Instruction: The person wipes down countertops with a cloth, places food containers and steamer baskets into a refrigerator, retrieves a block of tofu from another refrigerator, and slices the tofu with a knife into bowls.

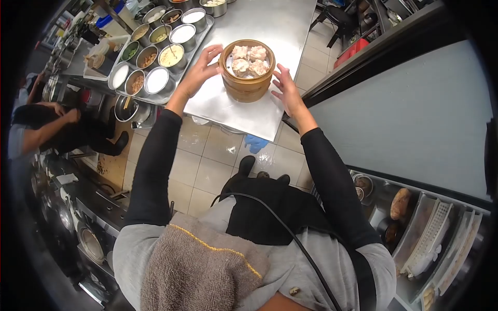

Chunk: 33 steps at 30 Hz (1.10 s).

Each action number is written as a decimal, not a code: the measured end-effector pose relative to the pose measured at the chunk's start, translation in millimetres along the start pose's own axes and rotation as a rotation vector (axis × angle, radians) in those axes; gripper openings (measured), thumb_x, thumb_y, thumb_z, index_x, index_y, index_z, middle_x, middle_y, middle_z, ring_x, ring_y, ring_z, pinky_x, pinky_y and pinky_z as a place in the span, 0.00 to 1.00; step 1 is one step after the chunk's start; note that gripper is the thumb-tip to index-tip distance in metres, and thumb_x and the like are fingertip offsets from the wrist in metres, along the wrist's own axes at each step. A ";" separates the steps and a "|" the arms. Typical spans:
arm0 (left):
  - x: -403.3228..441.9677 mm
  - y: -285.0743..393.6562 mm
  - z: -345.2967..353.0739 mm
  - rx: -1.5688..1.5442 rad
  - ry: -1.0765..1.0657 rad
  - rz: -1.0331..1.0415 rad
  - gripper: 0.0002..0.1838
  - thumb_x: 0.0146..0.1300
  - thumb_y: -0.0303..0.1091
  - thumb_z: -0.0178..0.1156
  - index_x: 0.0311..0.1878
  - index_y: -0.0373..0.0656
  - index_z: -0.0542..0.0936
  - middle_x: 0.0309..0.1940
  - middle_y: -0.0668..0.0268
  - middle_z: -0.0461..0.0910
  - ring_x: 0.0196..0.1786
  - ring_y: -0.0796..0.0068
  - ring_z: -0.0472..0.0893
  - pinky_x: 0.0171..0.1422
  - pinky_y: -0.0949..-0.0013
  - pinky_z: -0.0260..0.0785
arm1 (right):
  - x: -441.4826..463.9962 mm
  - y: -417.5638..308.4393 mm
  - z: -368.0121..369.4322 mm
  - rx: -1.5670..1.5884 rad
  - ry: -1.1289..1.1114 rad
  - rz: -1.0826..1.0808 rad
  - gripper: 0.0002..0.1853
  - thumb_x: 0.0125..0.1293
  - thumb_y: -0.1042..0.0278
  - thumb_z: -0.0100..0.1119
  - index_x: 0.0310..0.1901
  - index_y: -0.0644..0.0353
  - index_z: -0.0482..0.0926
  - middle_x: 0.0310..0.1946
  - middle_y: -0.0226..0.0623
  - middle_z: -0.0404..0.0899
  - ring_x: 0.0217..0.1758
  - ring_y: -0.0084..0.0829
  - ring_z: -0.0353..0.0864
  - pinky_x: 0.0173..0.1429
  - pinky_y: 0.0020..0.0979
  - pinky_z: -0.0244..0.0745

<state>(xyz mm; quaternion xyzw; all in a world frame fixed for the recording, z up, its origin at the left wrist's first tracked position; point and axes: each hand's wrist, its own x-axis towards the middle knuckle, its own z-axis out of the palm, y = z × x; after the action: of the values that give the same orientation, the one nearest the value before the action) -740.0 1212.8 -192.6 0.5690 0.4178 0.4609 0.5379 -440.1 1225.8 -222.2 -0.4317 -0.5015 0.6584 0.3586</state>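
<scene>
Bamboo, tan and banded, forms the stacked round steamer (pixel 246 92) that you are handling in the head view, its top tier holding four pale, pinkish, pleated dumplings (pixel 240 65). It sits upright near the end of the shiny steel surface (pixel 207 105), between your hands. Your left grip (pixel 199 72) is spread, fingertips at or just beside the upper rim; whether they touch, you cannot tell. Your right grip (pixel 289 96) is spread too, fingers fanned just beside the opposite wall, with contact again unclear. The step in hand looks like positioning or steadying the stack from both sides; a secure hold would call for closing both palms evenly on the walls, keeping the tiers level. Beyond your left grip lies a grey metal tray (pixel 203 35) of round steel containers (pixel 157 82).
</scene>
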 end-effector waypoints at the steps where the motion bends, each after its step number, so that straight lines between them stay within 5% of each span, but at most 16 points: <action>1: 5.1 -10.2 1.8 -0.165 0.082 -0.156 0.50 0.66 0.66 0.56 0.81 0.48 0.48 0.79 0.49 0.52 0.80 0.51 0.54 0.80 0.47 0.49 | 7.0 -1.3 3.5 0.036 0.009 0.024 0.54 0.65 0.20 0.42 0.80 0.53 0.46 0.80 0.48 0.48 0.83 0.47 0.43 0.79 0.58 0.45; 4: 1.6 -33.2 39.7 -0.261 0.204 -0.424 0.52 0.67 0.71 0.49 0.81 0.43 0.49 0.80 0.49 0.50 0.82 0.52 0.48 0.81 0.45 0.45 | 3.7 -16.3 29.3 0.079 -0.044 0.066 0.51 0.67 0.19 0.38 0.80 0.45 0.46 0.81 0.43 0.45 0.84 0.47 0.37 0.79 0.62 0.38; 6: -16.1 -41.1 37.1 -0.285 0.154 -0.336 0.49 0.69 0.70 0.47 0.80 0.43 0.52 0.81 0.56 0.49 0.82 0.59 0.49 0.81 0.48 0.46 | 1.9 -16.8 32.6 0.027 -0.012 0.071 0.49 0.66 0.20 0.40 0.80 0.43 0.47 0.81 0.42 0.47 0.84 0.46 0.36 0.78 0.62 0.38; 9: -84.2 -68.4 40.7 -0.195 0.352 -0.186 0.37 0.75 0.60 0.46 0.76 0.43 0.63 0.73 0.59 0.66 0.74 0.63 0.65 0.77 0.55 0.56 | -16.9 -7.2 28.7 -0.071 -0.001 0.193 0.43 0.66 0.28 0.47 0.74 0.48 0.58 0.74 0.40 0.57 0.79 0.41 0.48 0.74 0.55 0.49; 10: -108.7 -100.6 43.9 -0.118 0.615 -0.251 0.31 0.76 0.54 0.47 0.72 0.41 0.69 0.69 0.60 0.71 0.70 0.66 0.70 0.73 0.58 0.61 | -23.3 0.9 30.2 -0.079 -0.037 0.171 0.41 0.67 0.31 0.48 0.72 0.51 0.59 0.71 0.41 0.60 0.76 0.40 0.52 0.73 0.52 0.52; 12: -153.1 -94.9 80.8 -0.234 0.677 -0.272 0.27 0.76 0.51 0.48 0.67 0.42 0.72 0.64 0.61 0.76 0.68 0.69 0.74 0.69 0.62 0.67 | -38.4 20.1 42.3 -0.103 -0.100 0.109 0.37 0.68 0.37 0.51 0.69 0.55 0.63 0.66 0.44 0.66 0.71 0.39 0.60 0.71 0.47 0.58; 13: -168.4 -104.2 95.0 -0.529 0.718 -0.342 0.28 0.75 0.50 0.49 0.70 0.43 0.70 0.67 0.60 0.74 0.69 0.65 0.73 0.71 0.59 0.67 | -47.2 27.0 49.1 -0.116 -0.120 0.079 0.35 0.69 0.40 0.52 0.68 0.58 0.65 0.63 0.45 0.69 0.68 0.39 0.64 0.69 0.44 0.60; 16: -205.0 -178.0 94.0 -0.991 0.299 -0.170 0.38 0.67 0.49 0.64 0.75 0.43 0.63 0.75 0.58 0.64 0.76 0.60 0.64 0.82 0.51 0.55 | -78.6 38.2 62.7 -0.140 -0.144 0.021 0.30 0.70 0.48 0.55 0.64 0.65 0.70 0.55 0.48 0.78 0.60 0.37 0.75 0.65 0.36 0.69; 18: -207.0 -178.8 94.0 -1.019 0.251 -0.299 0.39 0.66 0.49 0.64 0.75 0.44 0.63 0.75 0.58 0.64 0.76 0.59 0.64 0.81 0.50 0.55 | -89.4 35.8 56.4 -0.197 -0.156 -0.026 0.32 0.70 0.46 0.54 0.65 0.65 0.69 0.55 0.49 0.78 0.60 0.38 0.75 0.66 0.36 0.68; 26: -194.3 -117.5 103.7 -1.056 0.073 -0.585 0.42 0.64 0.49 0.68 0.76 0.44 0.61 0.75 0.56 0.64 0.76 0.54 0.64 0.80 0.47 0.58 | -164.2 -27.7 23.1 -0.109 -0.154 -0.031 0.37 0.77 0.40 0.41 0.70 0.68 0.63 0.66 0.51 0.69 0.72 0.40 0.65 0.74 0.37 0.59; 28: -178.3 -86.4 123.2 -1.062 -0.035 -0.620 0.43 0.63 0.49 0.68 0.76 0.44 0.61 0.74 0.56 0.64 0.76 0.53 0.64 0.79 0.46 0.58 | -211.1 -59.7 14.6 -0.149 0.115 -0.114 0.41 0.75 0.40 0.48 0.74 0.67 0.57 0.73 0.55 0.59 0.78 0.46 0.58 0.77 0.39 0.56; 30: -160.4 -47.4 151.5 -1.100 -0.178 -0.623 0.44 0.62 0.49 0.69 0.76 0.44 0.60 0.74 0.55 0.64 0.75 0.52 0.64 0.79 0.45 0.59 | -270.4 -88.5 16.4 -0.583 0.302 -0.658 0.47 0.69 0.39 0.59 0.77 0.62 0.52 0.78 0.58 0.48 0.81 0.53 0.50 0.80 0.45 0.52; 33: -133.9 29.4 213.0 -1.192 -0.522 -0.544 0.45 0.62 0.49 0.70 0.76 0.44 0.60 0.74 0.54 0.64 0.75 0.50 0.64 0.79 0.44 0.60 | -351.6 -144.0 45.5 -0.889 0.371 -0.904 0.54 0.57 0.35 0.70 0.78 0.53 0.54 0.78 0.63 0.40 0.81 0.63 0.44 0.78 0.55 0.53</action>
<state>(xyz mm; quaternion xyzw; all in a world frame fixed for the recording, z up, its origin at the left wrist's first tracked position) -563.4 1032.3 -172.7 0.1447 0.0789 0.3090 0.9367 -346.6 926.0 -3.5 -0.3918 -0.7875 0.0878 0.4676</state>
